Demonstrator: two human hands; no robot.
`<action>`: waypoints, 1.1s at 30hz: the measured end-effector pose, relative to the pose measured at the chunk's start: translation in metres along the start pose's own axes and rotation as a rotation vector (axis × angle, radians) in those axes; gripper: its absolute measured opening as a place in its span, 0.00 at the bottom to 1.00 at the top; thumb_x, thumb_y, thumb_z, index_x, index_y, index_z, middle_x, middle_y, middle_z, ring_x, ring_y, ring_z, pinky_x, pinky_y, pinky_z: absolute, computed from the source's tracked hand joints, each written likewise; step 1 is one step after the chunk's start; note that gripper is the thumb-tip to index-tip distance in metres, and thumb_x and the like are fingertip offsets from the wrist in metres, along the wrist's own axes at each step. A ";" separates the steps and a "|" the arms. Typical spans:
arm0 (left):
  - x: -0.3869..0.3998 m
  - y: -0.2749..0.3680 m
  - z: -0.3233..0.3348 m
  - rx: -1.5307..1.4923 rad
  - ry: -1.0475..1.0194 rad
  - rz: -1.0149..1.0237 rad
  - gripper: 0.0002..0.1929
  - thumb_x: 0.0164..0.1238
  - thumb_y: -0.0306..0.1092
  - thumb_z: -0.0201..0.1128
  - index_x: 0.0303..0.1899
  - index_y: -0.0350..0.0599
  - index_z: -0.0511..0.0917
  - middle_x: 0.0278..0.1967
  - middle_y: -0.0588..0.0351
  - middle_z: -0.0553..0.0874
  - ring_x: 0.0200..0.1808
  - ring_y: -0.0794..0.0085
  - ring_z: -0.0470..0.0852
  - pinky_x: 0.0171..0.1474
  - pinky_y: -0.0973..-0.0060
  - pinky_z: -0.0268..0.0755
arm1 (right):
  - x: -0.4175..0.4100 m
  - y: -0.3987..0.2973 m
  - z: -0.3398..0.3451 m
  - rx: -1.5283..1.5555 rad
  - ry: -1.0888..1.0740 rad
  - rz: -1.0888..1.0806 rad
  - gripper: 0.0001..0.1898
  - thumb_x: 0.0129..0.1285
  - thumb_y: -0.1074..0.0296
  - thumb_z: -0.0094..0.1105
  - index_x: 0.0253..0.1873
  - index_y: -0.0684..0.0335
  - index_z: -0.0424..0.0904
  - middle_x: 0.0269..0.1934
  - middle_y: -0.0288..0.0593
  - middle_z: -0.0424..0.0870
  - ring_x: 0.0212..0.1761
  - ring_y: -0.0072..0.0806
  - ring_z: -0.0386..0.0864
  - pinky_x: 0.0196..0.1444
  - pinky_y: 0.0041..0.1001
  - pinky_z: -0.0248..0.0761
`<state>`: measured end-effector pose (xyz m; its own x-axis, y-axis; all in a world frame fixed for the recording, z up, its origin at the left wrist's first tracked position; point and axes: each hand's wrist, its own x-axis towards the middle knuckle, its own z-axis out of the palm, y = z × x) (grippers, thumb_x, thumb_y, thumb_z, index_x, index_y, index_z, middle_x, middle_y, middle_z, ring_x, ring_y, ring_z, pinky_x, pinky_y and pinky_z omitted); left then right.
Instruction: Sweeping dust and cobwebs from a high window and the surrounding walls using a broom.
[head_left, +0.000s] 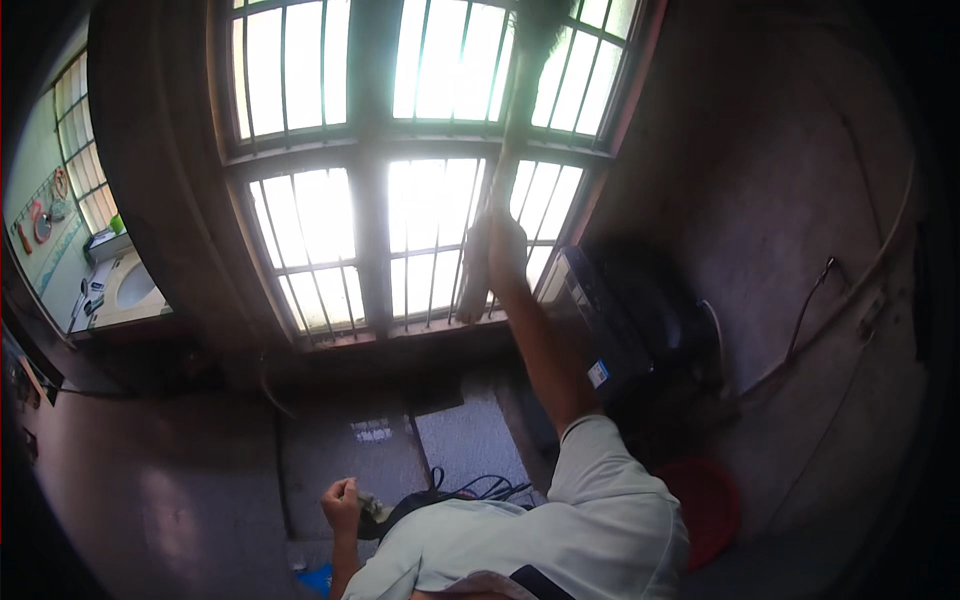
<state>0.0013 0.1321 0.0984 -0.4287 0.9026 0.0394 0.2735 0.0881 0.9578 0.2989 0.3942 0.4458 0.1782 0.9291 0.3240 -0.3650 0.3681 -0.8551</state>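
My right hand (508, 247) is raised at arm's length in front of a barred window (442, 217). It grips the pale handle of a long broom or duster (517, 120), whose dark bristly head is cut off by the top of the picture. The handle's thicker lower end hangs below my fist, blurred against the glare. Low on the left, my left hand (342, 504) is curled into a loose fist near my waist, and no held thing shows in it. A greyish thing beside it is too unclear to name.
A dark appliance, likely a washing machine (600, 322), stands under the window's right side. Behind my right elbow is a red basin (697, 517). Hoses (806, 315) run along the right wall. Through an opening on the left appears a washbasin (139, 285). Black cords (487, 489) show by my waist.
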 end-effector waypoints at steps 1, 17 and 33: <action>-0.002 -0.001 -0.002 0.007 0.023 -0.014 0.10 0.64 0.32 0.63 0.36 0.33 0.86 0.28 0.53 0.88 0.31 0.74 0.84 0.38 0.74 0.75 | -0.008 0.016 -0.007 -0.012 0.070 0.009 0.23 0.75 0.45 0.47 0.32 0.58 0.73 0.17 0.35 0.70 0.14 0.23 0.68 0.14 0.26 0.62; 0.016 -0.005 0.001 0.009 -0.039 -0.034 0.10 0.64 0.33 0.62 0.36 0.34 0.86 0.28 0.52 0.88 0.31 0.72 0.85 0.39 0.73 0.75 | 0.032 0.059 -0.013 0.168 -0.031 0.444 0.25 0.74 0.39 0.41 0.30 0.52 0.69 0.17 0.36 0.66 0.12 0.29 0.63 0.14 0.29 0.57; 0.015 0.009 0.020 0.012 -0.098 -0.057 0.10 0.64 0.33 0.64 0.37 0.33 0.86 0.27 0.54 0.88 0.30 0.76 0.84 0.37 0.75 0.75 | -0.025 0.016 -0.044 0.162 -0.004 0.299 0.26 0.72 0.37 0.44 0.35 0.58 0.71 0.18 0.38 0.70 0.11 0.29 0.67 0.11 0.31 0.61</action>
<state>0.0148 0.1551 0.1022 -0.3579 0.9328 -0.0433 0.2616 0.1447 0.9543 0.3285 0.3749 0.4062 0.0382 0.9968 0.0707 -0.5410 0.0801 -0.8372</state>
